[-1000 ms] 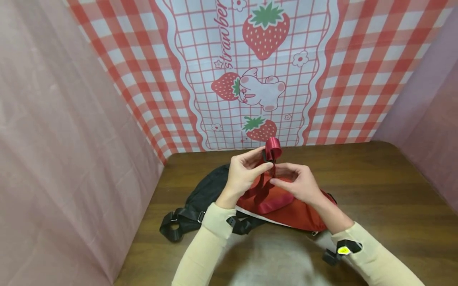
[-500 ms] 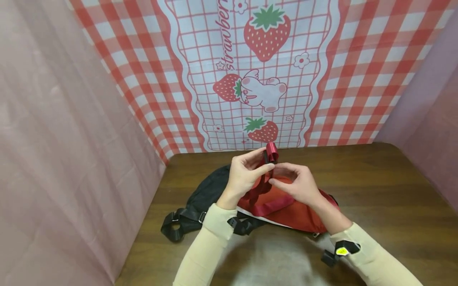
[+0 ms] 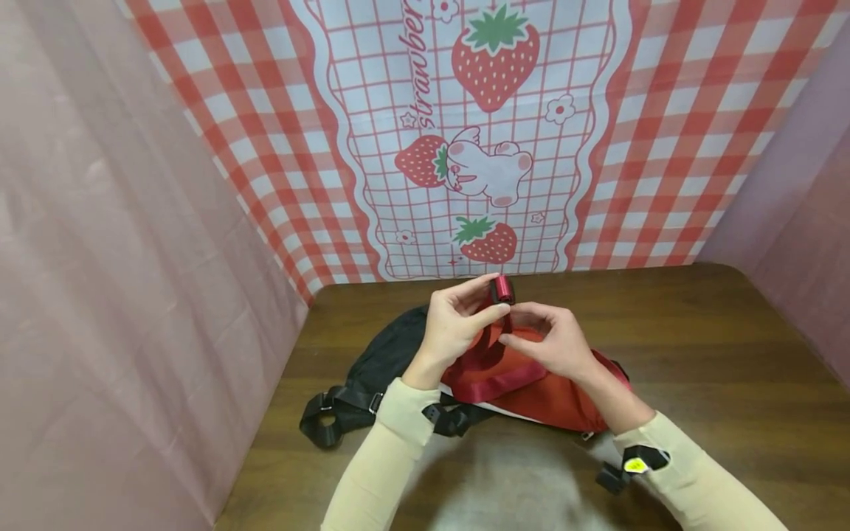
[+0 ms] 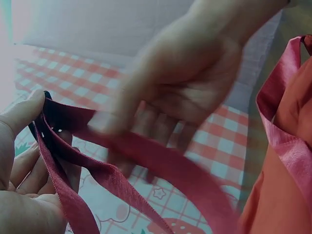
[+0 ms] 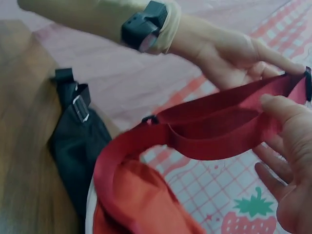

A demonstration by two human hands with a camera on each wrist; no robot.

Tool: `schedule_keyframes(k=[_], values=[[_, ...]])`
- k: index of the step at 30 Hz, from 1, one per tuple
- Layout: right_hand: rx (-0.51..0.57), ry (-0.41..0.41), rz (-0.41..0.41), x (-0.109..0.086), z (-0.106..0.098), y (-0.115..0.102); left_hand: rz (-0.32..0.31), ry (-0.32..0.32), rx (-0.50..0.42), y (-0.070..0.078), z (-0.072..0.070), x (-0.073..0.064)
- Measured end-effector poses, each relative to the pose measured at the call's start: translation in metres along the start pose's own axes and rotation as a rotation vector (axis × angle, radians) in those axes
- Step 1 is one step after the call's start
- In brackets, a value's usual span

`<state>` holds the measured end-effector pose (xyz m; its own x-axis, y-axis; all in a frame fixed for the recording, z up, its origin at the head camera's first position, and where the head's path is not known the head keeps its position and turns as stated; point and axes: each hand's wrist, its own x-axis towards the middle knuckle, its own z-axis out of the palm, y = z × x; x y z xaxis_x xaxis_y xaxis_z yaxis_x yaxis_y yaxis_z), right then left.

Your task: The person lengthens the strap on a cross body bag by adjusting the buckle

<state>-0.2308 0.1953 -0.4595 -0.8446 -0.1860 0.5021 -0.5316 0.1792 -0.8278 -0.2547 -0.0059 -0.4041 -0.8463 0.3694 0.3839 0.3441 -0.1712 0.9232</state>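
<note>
My left hand point(image 3: 448, 328) pinches a black strap slider point(image 4: 45, 114) between thumb and fingers. A red webbing strap point(image 5: 214, 142) runs through the slider, and a short fold of it stands up above the fingertips in the head view. My right hand point(image 3: 559, 345) pinches the same strap just beside the slider, thumb on one face and fingers on the other. The strap curves down to a red bag point(image 3: 564, 398) with a white edge, lying on the table below both hands. Part of this bag is hidden behind the hands.
Left of the red bag lies a black bag point(image 3: 390, 350), its black strap point(image 3: 323, 424) looped near the table's left side. Pink curtains point(image 3: 119, 258) stand at the sides, and a checked strawberry cloth point(image 3: 491, 110) hangs behind the wooden table point(image 3: 717, 354).
The red strap's loop above the slider has shrunk to a small fold, and the strap hanging beneath has shifted. Both hands have stayed in nearly the same place.
</note>
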Motion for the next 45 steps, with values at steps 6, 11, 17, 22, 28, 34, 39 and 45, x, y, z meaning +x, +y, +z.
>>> schedule_keyframes(k=[6, 11, 17, 22, 28, 34, 39, 45], values=[[-0.099, -0.091, -0.020, 0.000, -0.017, -0.002, 0.002, -0.001, 0.014, -0.002, -0.003, -0.001], [-0.017, -0.072, -0.220, 0.015, -0.030, -0.021, 0.020, -0.015, 0.041, -0.003, 0.000, -0.003], [-0.114, -0.059, -0.294, 0.026, -0.034, -0.034, 0.074, -0.027, 0.098, -0.005, 0.004, -0.004], [-0.225, -0.093, -0.243, 0.030, -0.040, -0.039, 0.106, -0.031, 0.150, -0.008, 0.005, -0.006], [-0.225, -0.158, -0.104, 0.036, -0.043, -0.045, 0.101, -0.051, 0.182, -0.009, 0.005, -0.007], [-0.142, -0.061, -0.060, 0.036, -0.040, -0.043, 0.069, -0.059, 0.186, -0.010, 0.005, -0.006], [-0.077, -0.048, -0.055, 0.035, -0.041, -0.041, 0.037, -0.055, 0.182, -0.010, 0.004, -0.006], [-0.102, -0.067, -0.103, 0.035, -0.039, -0.037, 0.046, -0.066, 0.163, -0.011, 0.005, -0.005]])
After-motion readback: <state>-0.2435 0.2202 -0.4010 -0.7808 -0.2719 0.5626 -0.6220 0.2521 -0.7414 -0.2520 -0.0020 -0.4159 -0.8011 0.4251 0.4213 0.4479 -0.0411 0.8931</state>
